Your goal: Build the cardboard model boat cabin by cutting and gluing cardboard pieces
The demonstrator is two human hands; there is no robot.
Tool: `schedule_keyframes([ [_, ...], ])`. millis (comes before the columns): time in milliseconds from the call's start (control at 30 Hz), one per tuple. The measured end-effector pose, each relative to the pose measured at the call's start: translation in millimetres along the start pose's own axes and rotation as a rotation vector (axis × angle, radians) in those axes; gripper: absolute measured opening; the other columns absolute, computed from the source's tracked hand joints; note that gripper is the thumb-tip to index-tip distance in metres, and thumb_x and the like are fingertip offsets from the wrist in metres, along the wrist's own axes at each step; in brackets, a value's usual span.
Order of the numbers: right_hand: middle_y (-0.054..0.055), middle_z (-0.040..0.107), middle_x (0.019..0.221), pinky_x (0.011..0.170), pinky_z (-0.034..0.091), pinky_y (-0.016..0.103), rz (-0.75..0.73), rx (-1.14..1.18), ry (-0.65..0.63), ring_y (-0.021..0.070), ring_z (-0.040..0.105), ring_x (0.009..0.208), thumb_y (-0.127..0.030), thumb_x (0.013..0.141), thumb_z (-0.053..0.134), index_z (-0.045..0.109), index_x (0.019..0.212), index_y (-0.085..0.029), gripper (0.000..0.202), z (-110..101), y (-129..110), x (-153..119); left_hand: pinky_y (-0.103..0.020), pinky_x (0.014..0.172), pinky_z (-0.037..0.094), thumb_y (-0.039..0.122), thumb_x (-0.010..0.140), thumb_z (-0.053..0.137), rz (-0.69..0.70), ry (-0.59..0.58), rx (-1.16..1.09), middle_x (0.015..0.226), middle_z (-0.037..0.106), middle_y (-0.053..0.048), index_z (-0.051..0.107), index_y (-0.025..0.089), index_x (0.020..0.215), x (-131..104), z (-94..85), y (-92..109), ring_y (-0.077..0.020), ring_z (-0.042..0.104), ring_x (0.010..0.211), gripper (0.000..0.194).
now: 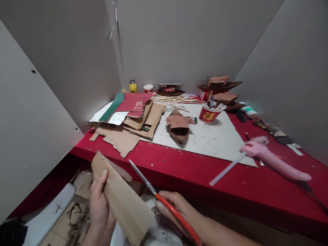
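Observation:
My left hand [100, 201] grips a strip of brown cardboard [125, 201] by its left edge, with the thumb lying on its face. The strip is tilted and held in front of the table's near edge. To its right, my right hand [176, 208] is closed on scissors [167, 205] with red-orange handles. Their blades point up and to the left, look shut, and are apart from the cardboard. A small brown model boat [178, 126] with an arched cover rests on a white board [217, 136] beyond my hands.
Cardboard pieces [125, 138] and a red cardboard sheet [132, 104] are stacked at the left. Thin wooden sticks [176, 99] lie behind the boat. A red paper cup [208, 112] holds tools. A pink glue gun [276, 159] lies at the right. More model boats [220, 83] stand at the back.

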State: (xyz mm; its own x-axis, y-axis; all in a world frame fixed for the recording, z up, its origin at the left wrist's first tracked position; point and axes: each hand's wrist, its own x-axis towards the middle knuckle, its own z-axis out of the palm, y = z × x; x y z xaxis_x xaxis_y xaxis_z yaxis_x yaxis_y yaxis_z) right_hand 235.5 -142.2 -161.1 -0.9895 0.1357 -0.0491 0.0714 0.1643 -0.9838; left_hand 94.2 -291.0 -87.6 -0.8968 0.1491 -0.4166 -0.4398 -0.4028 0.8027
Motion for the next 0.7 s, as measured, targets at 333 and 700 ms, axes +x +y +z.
schedule_keyframes([
  [333, 0.002, 0.061, 0.086, 0.062, 0.048, 0.023, -0.003, 0.337, 0.06, 0.0126, 0.055, 0.07, -0.046, 0.077, 0.075, 0.057, 0.099, -0.017, 0.041, -18.3, -44.8, 2.4, -0.019, 0.039, 0.047, 0.036, 0.064, 0.085, 0.013, -0.448, 0.247, 0.053, 0.067, 0.0, 0.068, 0.015, 0.075, 1.6, 42.9, 4.6, -0.0129, 0.06, 0.041, 0.029],
  [700, 0.0, 0.06, 0.083, 0.057, 0.048, 0.023, -0.108, 0.115, 0.402, 0.0121, 0.055, 0.063, -0.047, 0.086, 0.066, 0.052, 0.099, -0.02, 0.033, -68.0, -90.0, 15.5, -0.029, 0.067, 0.057, 0.033, 0.08, 0.074, -0.112, -0.92, 0.256, 0.086, 0.077, -0.008, 0.074, 0.017, 0.098, -0.9, 87.9, -11.6, -0.0211, 0.072, 0.073, 0.024],
])
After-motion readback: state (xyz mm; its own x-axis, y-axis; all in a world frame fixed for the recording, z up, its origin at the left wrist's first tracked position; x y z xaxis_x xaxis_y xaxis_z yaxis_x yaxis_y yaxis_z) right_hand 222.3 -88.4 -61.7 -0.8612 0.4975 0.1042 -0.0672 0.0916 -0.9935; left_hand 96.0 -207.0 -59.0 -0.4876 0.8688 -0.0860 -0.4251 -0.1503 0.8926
